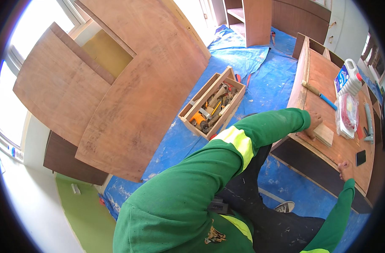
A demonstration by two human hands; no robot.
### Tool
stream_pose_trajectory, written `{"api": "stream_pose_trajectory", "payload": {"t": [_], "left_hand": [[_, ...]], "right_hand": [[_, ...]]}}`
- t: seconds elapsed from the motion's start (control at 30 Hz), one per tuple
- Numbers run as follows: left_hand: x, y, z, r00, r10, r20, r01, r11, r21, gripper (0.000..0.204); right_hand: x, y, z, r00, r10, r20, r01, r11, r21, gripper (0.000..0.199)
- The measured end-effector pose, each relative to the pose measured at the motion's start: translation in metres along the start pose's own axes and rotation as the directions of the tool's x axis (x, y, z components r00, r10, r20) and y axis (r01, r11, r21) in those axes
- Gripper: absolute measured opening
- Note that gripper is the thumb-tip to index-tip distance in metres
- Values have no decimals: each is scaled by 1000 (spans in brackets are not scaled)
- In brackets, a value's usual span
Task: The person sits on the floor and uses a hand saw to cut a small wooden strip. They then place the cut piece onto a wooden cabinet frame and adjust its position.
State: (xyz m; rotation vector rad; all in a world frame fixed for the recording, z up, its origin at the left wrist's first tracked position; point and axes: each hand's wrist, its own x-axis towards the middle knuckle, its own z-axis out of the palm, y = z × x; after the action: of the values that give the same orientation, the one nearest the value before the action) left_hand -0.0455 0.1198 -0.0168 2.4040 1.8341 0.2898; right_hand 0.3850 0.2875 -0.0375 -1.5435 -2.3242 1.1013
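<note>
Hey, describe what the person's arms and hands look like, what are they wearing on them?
Both arms are covered by long green sleeves. The left sleeve has a bright yellow band around it, with paler edging. The right sleeve is plain green where it shows. The left hand and right hand are bare, with no gloves.

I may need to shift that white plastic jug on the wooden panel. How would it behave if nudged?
The white jug stands upright and tall for its base, so a high push would probably tip it. Its moulded handle should give a firm grip. How full it is cannot be seen, so its weight is uncertain. It stands against a plastic bag.
</note>
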Motion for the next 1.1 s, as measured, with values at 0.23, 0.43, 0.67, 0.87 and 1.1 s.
{"api": "stream_pose_trajectory", "payload": {"t": [0.23, 0.43, 0.67, 0.87, 1.1], "left_hand": [[2, -6, 5, 1000, 7, -5, -7, 1000, -6, 107], [5, -6, 6, 1000, 10, -8, -10, 1000, -5, 109], [3, -5, 3, 1000, -1, 4, 1, 1000, -12, 110], [0, -3, -1, 999, -13, 35, 14, 1000, -27, 110], [1, -4, -1, 999, -5, 36, 6, 1000, -22, 112]], "right_hand": [[-1, -5, 2, 1000, -20, -13, 19, 999, -35, 27], [0, -5, 0, 1000, -18, -6, 18, 1000, -8, 24], [-1, -6, 0, 1000, -10, -15, 10, 1000, -23, 25], [0, -5, 2, 1000, -24, -6, 24, 1000, -9, 26], [-2, -8, 0, 1000, -19, 8, 19, 1000, -10, 26]]}}
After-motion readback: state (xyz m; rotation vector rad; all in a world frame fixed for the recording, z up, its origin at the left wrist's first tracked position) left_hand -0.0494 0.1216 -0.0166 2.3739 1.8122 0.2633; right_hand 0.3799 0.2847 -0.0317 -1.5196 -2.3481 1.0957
